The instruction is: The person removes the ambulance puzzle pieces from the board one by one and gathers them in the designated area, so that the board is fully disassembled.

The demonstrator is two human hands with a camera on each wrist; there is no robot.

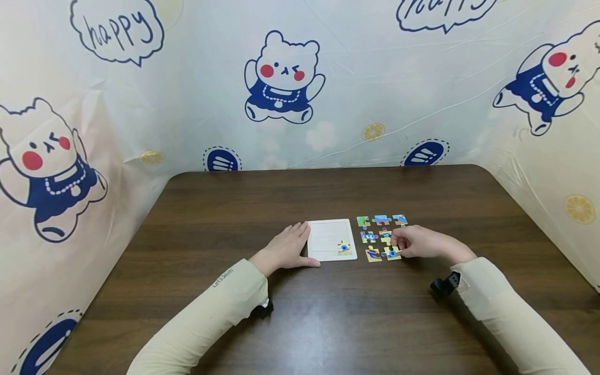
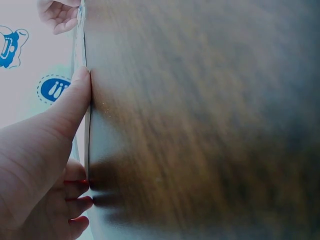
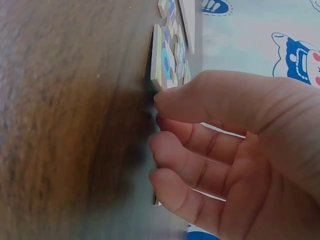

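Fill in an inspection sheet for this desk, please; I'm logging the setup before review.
Surface: dark wooden table, bare around the work.
Job's things: white puzzle tray with one piece seated; loose puzzle pieces just right of it.
Clutter: nothing seen.
Grippers: left hand rests flat against the tray's left edge; right hand fingers on a loose piece, grip unclear.
Cables: nothing seen.
Surroundings: cartoon bear sheeting on three sides.

Around my dark wooden surface (image 1: 328, 323) stands a plastic backdrop (image 1: 375, 78) printed with cartoon bears (image 1: 283, 78), "happy" speech bubbles (image 1: 117, 28), lemon slices (image 1: 373, 131) and blue paw marks (image 1: 222, 160), rising from its far, left and right edges.
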